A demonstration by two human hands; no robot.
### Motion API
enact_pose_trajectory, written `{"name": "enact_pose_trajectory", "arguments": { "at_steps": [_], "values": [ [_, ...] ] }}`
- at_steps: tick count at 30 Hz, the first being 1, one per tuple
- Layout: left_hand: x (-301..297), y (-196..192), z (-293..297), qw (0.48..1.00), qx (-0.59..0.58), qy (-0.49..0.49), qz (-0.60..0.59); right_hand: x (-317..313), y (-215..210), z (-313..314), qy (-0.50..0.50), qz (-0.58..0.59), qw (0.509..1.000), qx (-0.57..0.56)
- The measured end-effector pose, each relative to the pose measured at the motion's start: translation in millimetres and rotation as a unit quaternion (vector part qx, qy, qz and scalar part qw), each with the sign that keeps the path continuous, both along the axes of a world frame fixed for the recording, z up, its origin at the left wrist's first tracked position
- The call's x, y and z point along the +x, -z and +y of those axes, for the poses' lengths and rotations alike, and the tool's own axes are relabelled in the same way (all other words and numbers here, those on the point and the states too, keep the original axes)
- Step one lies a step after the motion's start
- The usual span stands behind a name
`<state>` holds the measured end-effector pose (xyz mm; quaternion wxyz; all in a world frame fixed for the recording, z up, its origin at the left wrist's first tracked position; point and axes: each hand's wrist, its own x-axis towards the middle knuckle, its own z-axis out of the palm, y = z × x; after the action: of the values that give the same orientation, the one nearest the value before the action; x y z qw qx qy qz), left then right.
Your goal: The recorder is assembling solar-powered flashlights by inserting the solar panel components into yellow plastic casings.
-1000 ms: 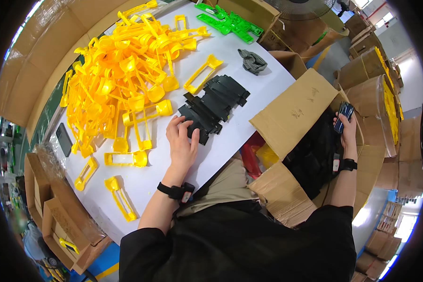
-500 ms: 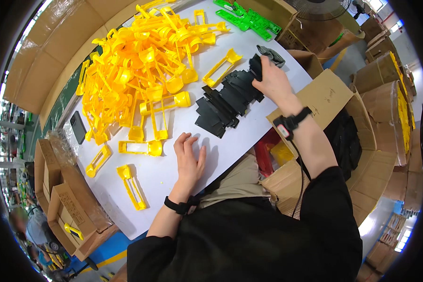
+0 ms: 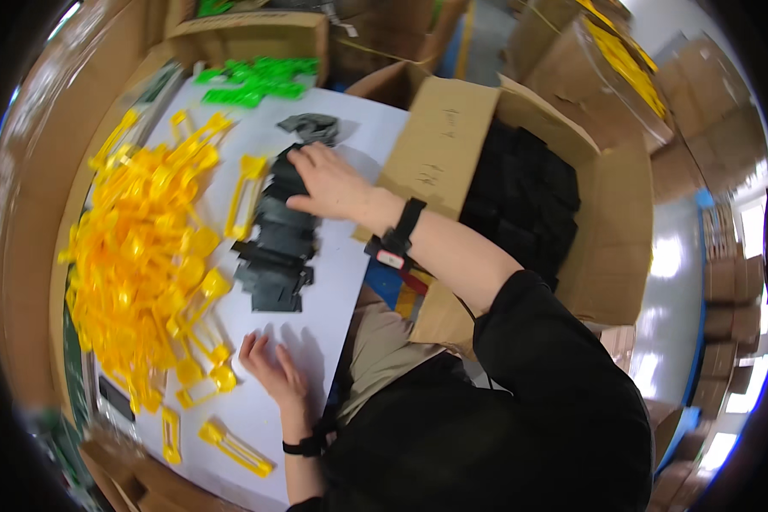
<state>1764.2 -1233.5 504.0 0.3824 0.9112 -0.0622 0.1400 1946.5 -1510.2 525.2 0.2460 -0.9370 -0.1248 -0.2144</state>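
Note:
A row of overlapping thin black flat pieces [image 3: 283, 243] runs down the white table. My right hand [image 3: 328, 181] lies over the far end of the row, thumb apart from the fingers, fingertips touching the topmost pieces. Just beyond it is a crumpled dark grey cloth-like item [image 3: 311, 128]. My left hand [image 3: 273, 371] rests on the table near the row's close end, fingers apart and slightly bent, holding nothing. Left of the row lies a single yellow plastic frame-shaped part [image 3: 246, 196]. A big heap of similar yellow parts [image 3: 136, 273] fills the table's left side.
Green plastic parts [image 3: 260, 81] sit at the far edge. To my right stands an open cardboard box [image 3: 610, 230] holding many black pieces [image 3: 520, 200]; its flap [image 3: 439, 145] reaches the table edge. A dark phone-like object [image 3: 115, 397] lies at the left edge.
The whole view has turned to the right, so the black-filled box now shows fully. My right hand stays at the far end of the black row, and my left hand remains on the table.

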Motion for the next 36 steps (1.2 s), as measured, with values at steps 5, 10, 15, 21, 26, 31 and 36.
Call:
{"name": "enact_pose_trajectory", "arguments": {
  "at_steps": [5,10,15,21,26,31,36],
  "values": [
    [9,6,-16,1.0,0.017,0.022,-0.003,-89,-70,-110,0.08,0.027,0.966,0.243],
    [17,5,-35,0.999,0.02,0.05,-0.004,-181,-2,-291,0.475,-0.002,0.88,0.003],
    [15,6,-39,0.998,0.044,0.045,0.006,-208,43,-313,0.463,0.135,0.876,-0.022],
    [14,10,-40,0.998,0.044,0.039,0.0,-195,37,-319,0.464,0.196,0.859,-0.093],
    [17,8,-41,0.998,0.045,0.038,-0.004,-182,39,-331,0.51,0.124,0.843,-0.115],
    [15,8,-45,0.998,0.047,0.04,-0.003,-180,21,-356,0.499,0.096,0.834,0.216],
    [14,6,-49,0.997,0.069,0.026,-0.014,-174,45,-299,0.489,0.184,0.852,0.042]
  ]
}}
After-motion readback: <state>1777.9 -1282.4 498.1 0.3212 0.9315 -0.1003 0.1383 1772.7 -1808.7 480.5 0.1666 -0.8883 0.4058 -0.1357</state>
